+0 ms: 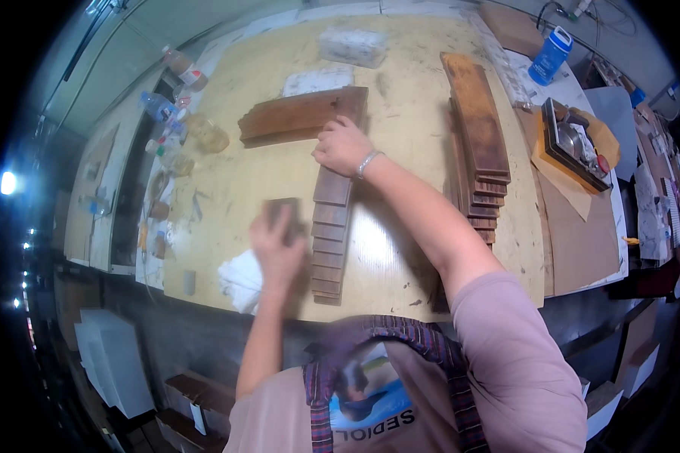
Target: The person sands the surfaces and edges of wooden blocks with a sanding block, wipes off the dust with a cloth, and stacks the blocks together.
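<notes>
My left hand [277,245], slightly blurred, grips a small dark brown block [283,205] just above the table, left of a stepped row of brown wooden slats [329,230]. The slats overlap one another, running toward my body. At the far end of this row, my right hand [344,147] has its fingers curled over a wooden slat; the hand hides part of it. Touching or close to those fingers is the right end of a stack of reddish-brown boards [283,119] lying crosswise. A crumpled white cloth [240,281] lies beside my left wrist.
Another tall stack of brown boards [480,124] stands at the right. Several plastic bottles [161,107] line the left edge. A white wrapped block [353,47] sits at the back. Toward the right are a blue bottle [551,57] and a tray of small items [578,143].
</notes>
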